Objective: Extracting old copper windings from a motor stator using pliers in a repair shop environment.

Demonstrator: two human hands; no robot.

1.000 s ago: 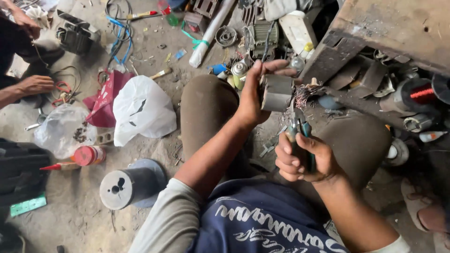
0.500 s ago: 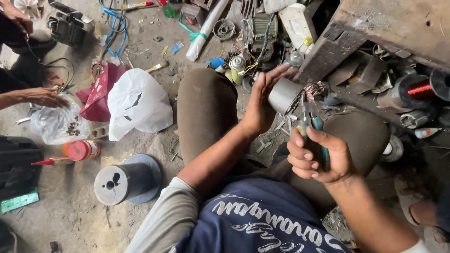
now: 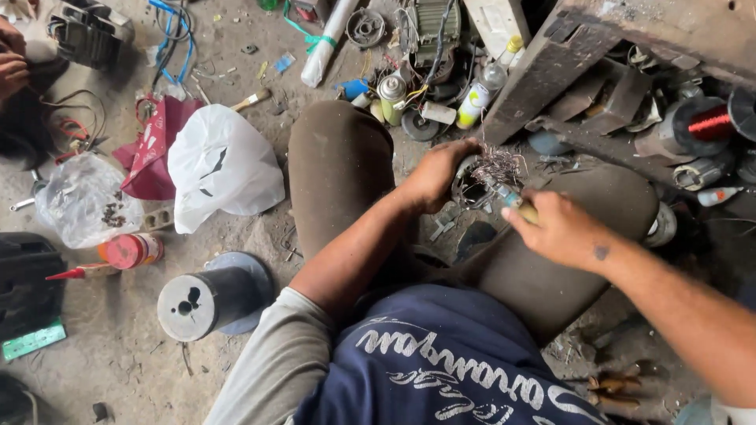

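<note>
Lowered from its raised position half a second earlier, the round motor stator (image 3: pixel 476 179) is now gripped at frame centre by the left hand (image 3: pixel 435 175), while a yellow-handled tool (image 3: pixel 516 203) is clenched in the right hand (image 3: pixel 561 228) beside its wire ends (image 3: pixel 498 164).

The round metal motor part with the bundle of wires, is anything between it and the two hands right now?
Nothing visible. The left hand already grips the round metal motor part by its side, and the right hand holds a yellow-handled tool whose tip reaches the wires.
</note>
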